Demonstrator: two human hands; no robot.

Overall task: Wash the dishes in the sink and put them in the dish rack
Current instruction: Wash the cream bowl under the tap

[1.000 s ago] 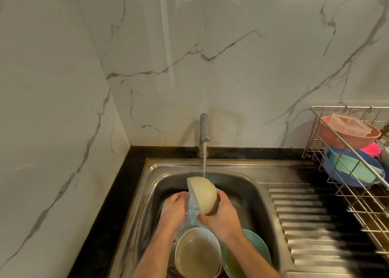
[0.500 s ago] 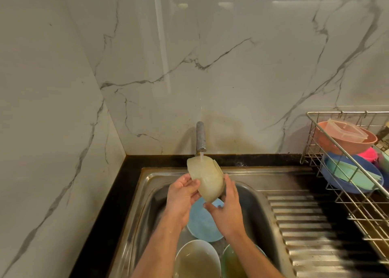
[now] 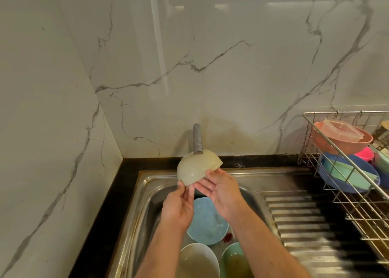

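The steel sink [image 3: 145, 204] fills the near centre, its ribbed drainboard [image 3: 305, 225] running off to the right, and the wire dish rack [image 3: 336, 164] stands at the far right of that board. The rack already carries washed pieces: a salmon bowl [image 3: 345, 145] with a clear lidded container [image 3: 341, 129] lying in it, a blue bowl [image 3: 328, 172] below it with pale green pieces inside, and something pink [image 3: 365, 153] behind. So part of the job looks done. Left in the basin are a blue plate [image 3: 208, 221] under the hands, a cream bowl [image 3: 199, 261] at the near edge with cloudy water in it, and a green bowl [image 3: 233, 261] to its right, also holding murky water; those appear unwashed. Up at the far side of the basin, the pale cream bowl [image 3: 195, 170] being rinsed is held tilted, its rounded outside turned left and near, its rim just under the spout of the tap [image 3: 197, 138]. The left hand [image 3: 179, 208] pinches the bowl's lower edge between thumb and fingertips; the right hand [image 3: 223, 187] is palm-up with fingers extended and close together, touching the rim from the right. This bowl seems nearly ready for the rack, with three pieces to follow.
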